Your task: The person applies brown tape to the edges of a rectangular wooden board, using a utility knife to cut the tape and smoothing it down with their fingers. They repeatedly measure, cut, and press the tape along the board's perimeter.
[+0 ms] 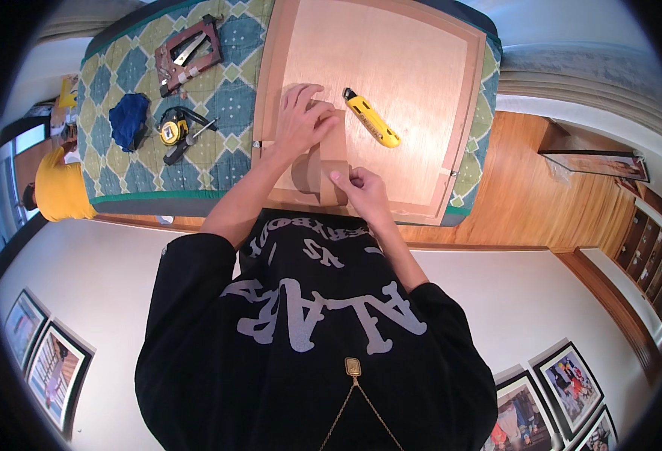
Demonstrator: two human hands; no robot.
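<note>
A wide roll of brown paper tape [306,174] stands near the front left of a framed wooden panel [391,56]. My left hand [306,119] curls over the roll's far side and holds it. A strip of the tape [335,150] comes off the roll toward me. Thumb and fingers of my right hand [365,195] pinch the strip's edge close to the panel's near side. Brown tape also runs along the panel's borders. On the bare wood beyond my right hand lies a yellow utility knife [374,120].
Left of the panel, a patterned quilt [237,60] bears a dark red staple gun [188,54], a yellow tape measure [173,128], a dark-handled tool [184,146] and a bunched blue cloth [129,122]. A person in a yellow shirt [62,188] is at the far left.
</note>
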